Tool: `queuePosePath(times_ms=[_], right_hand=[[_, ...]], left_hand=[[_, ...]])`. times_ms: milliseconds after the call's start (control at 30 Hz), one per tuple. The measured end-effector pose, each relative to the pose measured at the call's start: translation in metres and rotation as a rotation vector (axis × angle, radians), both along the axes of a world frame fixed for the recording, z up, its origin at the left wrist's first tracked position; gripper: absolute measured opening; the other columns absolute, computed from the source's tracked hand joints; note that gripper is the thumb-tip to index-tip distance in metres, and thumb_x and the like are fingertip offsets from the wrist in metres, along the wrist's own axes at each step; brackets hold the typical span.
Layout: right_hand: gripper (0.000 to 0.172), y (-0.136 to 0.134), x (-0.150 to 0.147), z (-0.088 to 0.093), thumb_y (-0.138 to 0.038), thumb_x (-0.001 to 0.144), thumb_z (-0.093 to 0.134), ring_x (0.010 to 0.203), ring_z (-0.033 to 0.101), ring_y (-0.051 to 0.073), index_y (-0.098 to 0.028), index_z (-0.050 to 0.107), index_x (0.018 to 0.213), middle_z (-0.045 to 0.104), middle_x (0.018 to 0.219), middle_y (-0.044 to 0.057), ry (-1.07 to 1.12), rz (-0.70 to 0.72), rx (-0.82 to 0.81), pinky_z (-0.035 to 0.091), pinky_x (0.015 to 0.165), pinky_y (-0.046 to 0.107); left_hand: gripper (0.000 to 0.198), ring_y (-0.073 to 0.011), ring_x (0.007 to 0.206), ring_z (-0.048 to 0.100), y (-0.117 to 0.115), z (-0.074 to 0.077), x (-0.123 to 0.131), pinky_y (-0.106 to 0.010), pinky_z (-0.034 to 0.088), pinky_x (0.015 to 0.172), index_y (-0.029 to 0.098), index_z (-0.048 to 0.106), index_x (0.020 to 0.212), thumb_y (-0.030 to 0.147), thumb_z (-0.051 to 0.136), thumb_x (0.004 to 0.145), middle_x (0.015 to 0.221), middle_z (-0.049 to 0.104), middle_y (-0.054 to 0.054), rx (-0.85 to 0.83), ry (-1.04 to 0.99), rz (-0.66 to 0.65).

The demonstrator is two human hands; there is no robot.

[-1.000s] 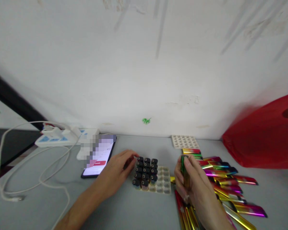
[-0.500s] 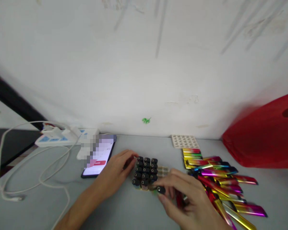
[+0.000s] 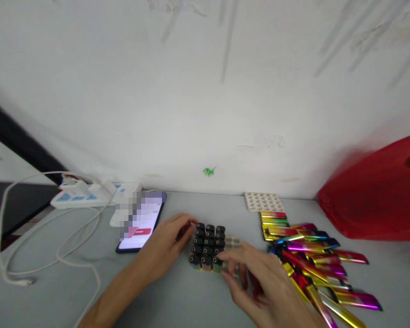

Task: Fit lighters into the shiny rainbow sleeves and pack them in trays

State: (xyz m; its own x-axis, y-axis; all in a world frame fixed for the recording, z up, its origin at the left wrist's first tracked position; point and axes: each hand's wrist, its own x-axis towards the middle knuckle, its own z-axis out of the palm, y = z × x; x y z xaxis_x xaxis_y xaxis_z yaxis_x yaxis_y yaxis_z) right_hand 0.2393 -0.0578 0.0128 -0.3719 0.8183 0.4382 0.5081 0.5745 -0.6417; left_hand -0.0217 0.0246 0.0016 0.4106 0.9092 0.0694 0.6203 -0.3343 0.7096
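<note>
Lighters (image 3: pixel 207 246) in tray (image 3: pixel 234 241) mid-table, phone (image 3: pixel 140 223) left, loose lighter pile (image 3: pixel 310 255) right, spare tray (image 3: pixel 263 201) behind.

Scuffed white wall (image 3: pixel 205 91), streaked grey up high, small green mark (image 3: pixel 209 171) low down. Grey tabletop (image 3: pixel 54 300) butting against it. Dark diagonal strip (image 3: pixel 17 146) at far left. Soft, even light.

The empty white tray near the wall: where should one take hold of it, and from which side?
Probably its left edge, coming from the left. The white tray lies flat on the table. The wall stands close behind it and shiny cases lie close at its front, so the left rim has the most bare table beside it for a pinch grip.
</note>
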Motion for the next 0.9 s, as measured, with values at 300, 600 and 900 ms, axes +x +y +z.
queuePosePath(times_ms=[300, 600, 900], right_hand=[[0.010, 0.008, 0.010, -0.002, -0.025, 0.106, 0.056, 0.089, 0.066, 0.026, -0.025, 0.064, 0.111, 0.069, 0.098, 0.007, -0.057, -0.370, 0.009, 0.049, 0.079, 0.039], [0.027, 0.022, 0.028, -0.008, -0.030, 0.095, 0.060, 0.100, 0.059, 0.044, -0.013, 0.065, 0.115, 0.065, 0.109, 0.022, -0.865, -0.893, 0.097, 0.044, 0.089, 0.056], [0.016, 0.022, 0.028, -0.015, -0.033, 0.098, 0.060, 0.098, 0.063, 0.039, -0.019, 0.060, 0.105, 0.067, 0.098, 0.017, -0.945, -0.863, 0.059, 0.041, 0.093, 0.053]], left_hand=[[0.026, -0.0251, 0.095, 0.070, 0.001, -0.001, 0.000, -0.034, 0.050, 0.084, 0.023, 0.072, 0.111, 0.036, 0.049, 0.110, 0.106, 0.076, -0.005, 0.007, 0.008, 0.005], [0.027, -0.0248, 0.096, 0.070, 0.001, 0.001, 0.001, -0.035, 0.049, 0.085, 0.023, 0.071, 0.110, 0.036, 0.047, 0.111, 0.105, 0.075, -0.005, -0.003, 0.019, 0.003], [0.027, -0.0247, 0.096, 0.069, 0.000, -0.001, 0.000, -0.034, 0.049, 0.084, 0.022, 0.071, 0.109, 0.036, 0.048, 0.110, 0.105, 0.075, -0.005, 0.005, 0.029, 0.003]])
